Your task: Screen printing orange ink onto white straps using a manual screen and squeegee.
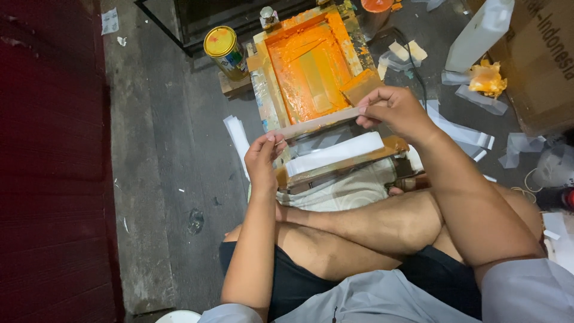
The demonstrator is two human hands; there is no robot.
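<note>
Knees: your crossed legs (382, 224) sit nearest you, tucked right under the work; keep them still so nothing gets nudged.
Left hand: your left hand (263, 157) is pinched closed on the near end of the long strip (320, 121), thumb and fingertips only.
Right hand: your right hand (391, 107) is curled shut on the strip's far end, fingers wrapped over its top edge.
Strip: it spans between both hands, held just above the front edge of the printing frame (311, 69), slightly tilted up toward the right.
Frame: its mesh is coated in orange ink, with a paler rectangle in the middle.
White stack: folded white pieces (335, 154) lie on the board directly below the strip.
Tin: a yellow-lidded can (224, 51) stands just left of the frame, on the floor.
Advice: level both ends before lowering, I judge; an even grip keeps the strip flat and your fingers out of the wet ink.
</note>
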